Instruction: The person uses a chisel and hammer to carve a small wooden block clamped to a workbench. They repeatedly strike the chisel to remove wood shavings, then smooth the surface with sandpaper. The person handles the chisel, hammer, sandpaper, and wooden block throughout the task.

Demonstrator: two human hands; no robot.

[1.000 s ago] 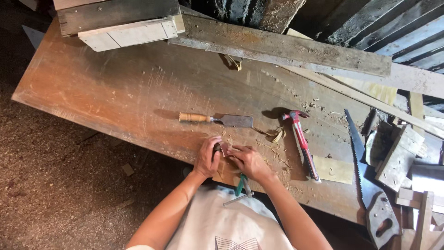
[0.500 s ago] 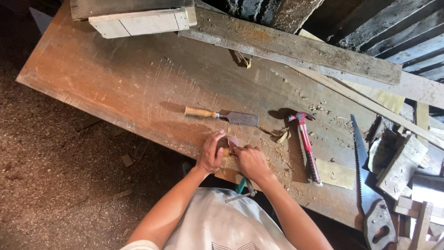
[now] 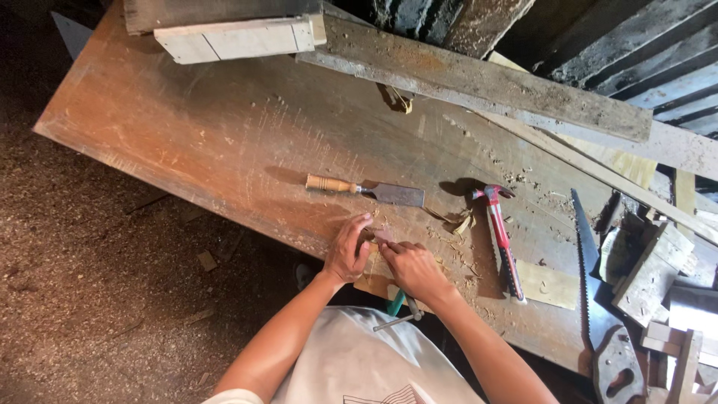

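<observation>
Your left hand (image 3: pixel 345 253) & right hand (image 3: pixel 410 268) are both pinched shut on a small wood piece (image 3: pixel 383 238) at the workbench (image 3: pixel 224 142) edge. Prob light, stiff, splintery imo, so grip the edges.

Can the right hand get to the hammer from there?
Probably yes. The right hand is on a small wood piece, and the hammer lies close on its right with only shavings on the table between.
</observation>
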